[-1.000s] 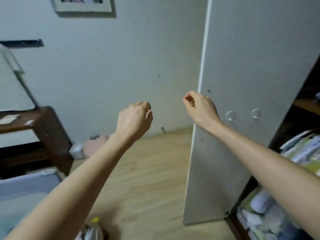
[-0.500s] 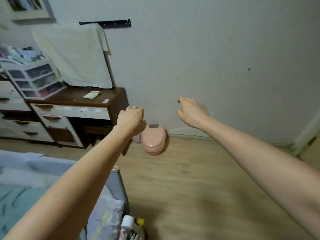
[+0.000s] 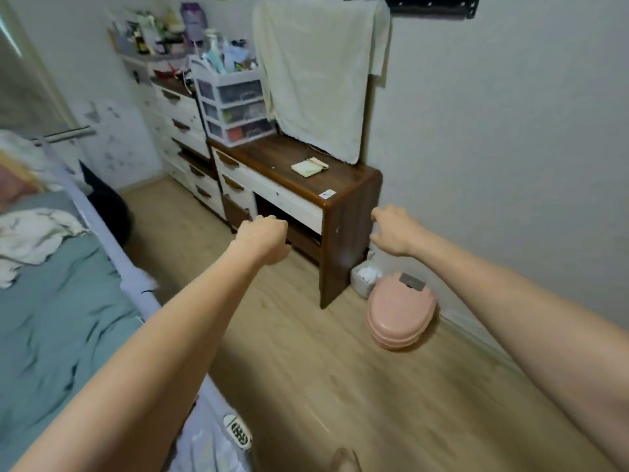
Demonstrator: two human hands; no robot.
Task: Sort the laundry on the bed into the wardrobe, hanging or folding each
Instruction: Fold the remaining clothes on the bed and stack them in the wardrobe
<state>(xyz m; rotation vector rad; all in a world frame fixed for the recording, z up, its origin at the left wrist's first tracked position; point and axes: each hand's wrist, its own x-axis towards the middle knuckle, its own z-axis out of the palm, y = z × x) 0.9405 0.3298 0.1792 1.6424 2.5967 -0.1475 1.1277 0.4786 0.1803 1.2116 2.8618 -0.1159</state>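
Both arms reach out over the floor beside the bed. Left hand — fingers curled into a fist, holding nothing. Right hand — fingers loosely bent, empty. White laundry lies crumpled on the bed, well apart from both hands.

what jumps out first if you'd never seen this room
Two bare arms reach forward across the middle of the view, the left hand curled and the right hand loosely open, both holding nothing. Behind them a dark wooden desk stands against the wall with a cream cloth hanging over it, and a pink lidded seat sits on the floor beside it. At far left, crumpled white laundry lies on the teal-covered bed.
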